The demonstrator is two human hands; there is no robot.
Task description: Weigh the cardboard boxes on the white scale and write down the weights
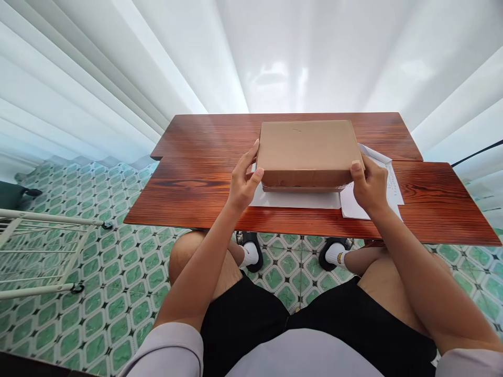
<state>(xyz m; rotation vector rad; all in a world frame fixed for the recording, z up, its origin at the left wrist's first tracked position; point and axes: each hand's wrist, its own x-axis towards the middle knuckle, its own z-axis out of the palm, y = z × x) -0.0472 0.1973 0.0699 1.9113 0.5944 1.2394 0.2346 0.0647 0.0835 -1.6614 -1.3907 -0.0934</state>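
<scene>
Cardboard box over the middle of the worktop, left hand and right hand clamped on its opposite ends.
The hands are apart from each other, thumbs at the near corners and fingers round the sides, a spread that probably keeps the wide box level and steady. A narrow brown strip shows below its near face; whether that is a base under a lid, and whether the box rests or is slightly lifted, I cannot tell. Its contents are hidden. Beneath lies a white sheet, mostly covered; at the right, papers fan out partly behind the right hand, their writing too small to read. Beyond hangs a white curtain; a white rack at left is cut off.
</scene>
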